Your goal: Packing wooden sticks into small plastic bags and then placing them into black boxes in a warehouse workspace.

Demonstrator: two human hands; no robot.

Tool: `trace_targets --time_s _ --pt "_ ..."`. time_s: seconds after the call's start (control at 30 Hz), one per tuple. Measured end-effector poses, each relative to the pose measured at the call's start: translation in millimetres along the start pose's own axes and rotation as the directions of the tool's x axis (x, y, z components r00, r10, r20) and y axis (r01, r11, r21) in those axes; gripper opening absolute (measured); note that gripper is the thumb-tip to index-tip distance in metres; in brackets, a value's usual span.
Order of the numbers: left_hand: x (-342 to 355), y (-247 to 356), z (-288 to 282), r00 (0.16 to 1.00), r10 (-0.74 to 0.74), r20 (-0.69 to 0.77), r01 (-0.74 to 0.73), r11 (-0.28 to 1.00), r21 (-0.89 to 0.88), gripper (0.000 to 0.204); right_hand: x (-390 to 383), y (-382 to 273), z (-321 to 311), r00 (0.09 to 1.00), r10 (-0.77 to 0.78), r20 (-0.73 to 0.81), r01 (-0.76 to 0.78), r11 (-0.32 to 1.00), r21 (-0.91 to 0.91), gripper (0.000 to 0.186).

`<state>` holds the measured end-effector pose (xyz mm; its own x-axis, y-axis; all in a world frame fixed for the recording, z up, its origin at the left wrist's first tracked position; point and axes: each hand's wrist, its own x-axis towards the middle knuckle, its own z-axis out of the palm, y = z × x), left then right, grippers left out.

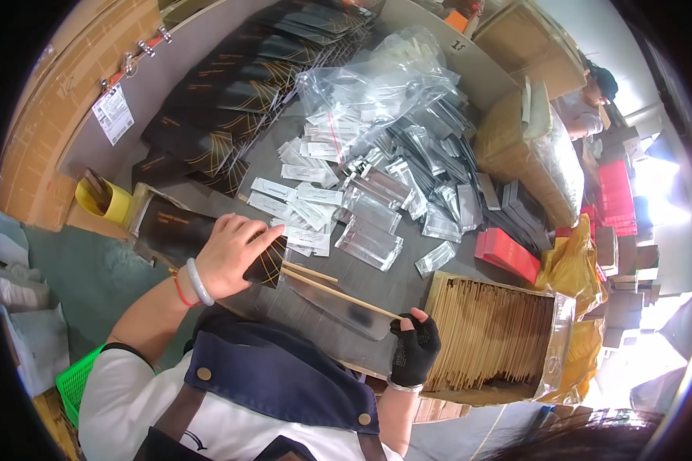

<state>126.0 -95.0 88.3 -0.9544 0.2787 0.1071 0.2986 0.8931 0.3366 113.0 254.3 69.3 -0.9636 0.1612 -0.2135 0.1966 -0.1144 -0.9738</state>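
Observation:
My left hand, bare with a bangle and a red cord at the wrist, is closed over the right part of a black printed packet. Gold lines show at the packet's right end. My right hand, in a black fingerless glove, pinches the end of a thin wooden stick. Its far tip reaches the packet's gold-lined end; whether it is inside, I cannot tell. A shorter-looking second stick lies just above it, also close to the packet. A clear plastic sheet or sleeve lies beneath the sticks.
An open carton at the right holds many wooden sticks. Clear-wrapped dark packets, white sachets and a plastic bag cover the table. Black packets are stacked at the back left. A person is at the far right.

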Motion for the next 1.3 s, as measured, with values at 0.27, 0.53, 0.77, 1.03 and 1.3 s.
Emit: trace_targets --time_s 0.27,0.53,0.77,1.03,1.3 --pt "-2.1 1.5 2.7 1.000 0.021 -0.011 -0.022 0.999 -0.031 0.090 -11.4 5.8 -18.4 0.998 0.004 -0.069 -0.003 1.000 0.016 0.022" --pt "20.2 4.5 13.6 0.989 0.128 -0.071 -0.132 0.989 -0.065 0.086 -97.3 29.7 -128.2 0.943 0.091 -0.319 0.013 0.951 0.309 0.020" --pt "49.5 40.7 15.9 0.959 0.281 0.048 -0.270 0.949 -0.160 0.091 -335.8 171.8 -263.2 0.746 0.343 -0.571 0.080 0.805 0.588 0.008" --pt "52.8 58.9 11.5 0.933 0.354 0.066 -0.339 0.924 -0.176 0.094 -356.4 217.3 -249.6 -0.006 0.443 -0.896 -0.303 0.854 0.424 0.020" --pt "40.5 57.8 2.4 0.958 0.286 0.030 -0.276 0.942 -0.190 0.095 -71.1 26.0 -158.6 0.765 -0.581 -0.277 0.028 0.460 -0.888 0.017"
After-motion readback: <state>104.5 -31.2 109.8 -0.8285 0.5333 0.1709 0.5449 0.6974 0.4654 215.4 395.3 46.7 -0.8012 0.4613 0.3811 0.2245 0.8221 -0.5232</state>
